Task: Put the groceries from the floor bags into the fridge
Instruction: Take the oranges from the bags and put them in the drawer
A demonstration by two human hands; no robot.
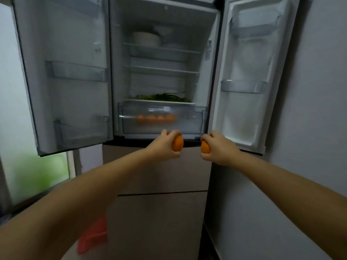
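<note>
The fridge [163, 21] stands in front of me with both upper doors swung wide. My left hand [163, 145] grips an orange [178, 143] just below the fridge's lower lip. My right hand [218, 148] grips a second orange [205, 147] at the same height, a little apart from the first. Behind both hands sits the clear crisper drawer [187, 119], and several oranges [155, 118] lie in a row inside it. Green leafy vegetables [163, 97] rest on the shelf above the drawer.
White bowls [146, 38] sit on the top shelf. The left door [62, 72] and right door [249, 72] carry bare racks. Closed brown freezer drawers [159, 212] lie below. A red bag [93, 235] shows under my left arm; a window [37, 175] is at left.
</note>
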